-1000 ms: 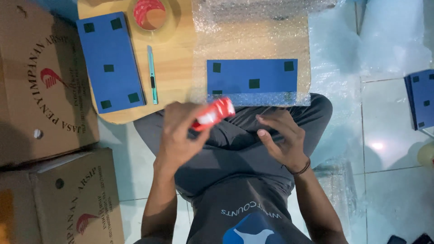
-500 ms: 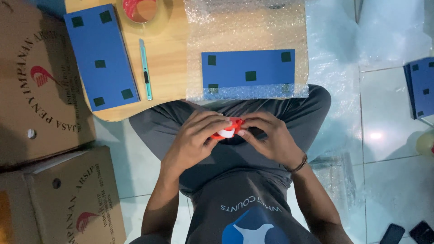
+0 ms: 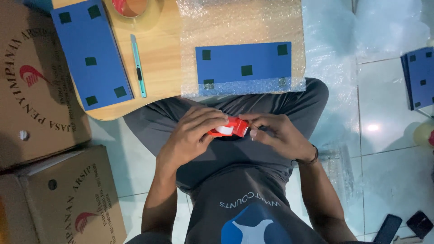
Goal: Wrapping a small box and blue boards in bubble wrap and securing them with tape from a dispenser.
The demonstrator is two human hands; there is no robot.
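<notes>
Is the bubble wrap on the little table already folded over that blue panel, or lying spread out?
Mostly spread: the bubble wrap lies flat under the blue panel, with only its near edge lapped over the panel's lower strip.

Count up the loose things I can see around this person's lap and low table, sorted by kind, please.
Blue boards: 3, one at the table's left, one on the bubble wrap, one on the floor at right
Cardboard boxes: 2
Tape rolls: 1
Utility knives: 1
Red tape dispensers: 1, held by both hands
Total: 8

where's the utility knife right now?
Head view, upper left: the utility knife lies on the wooden table, between the left blue board and the bubble wrap.
</notes>
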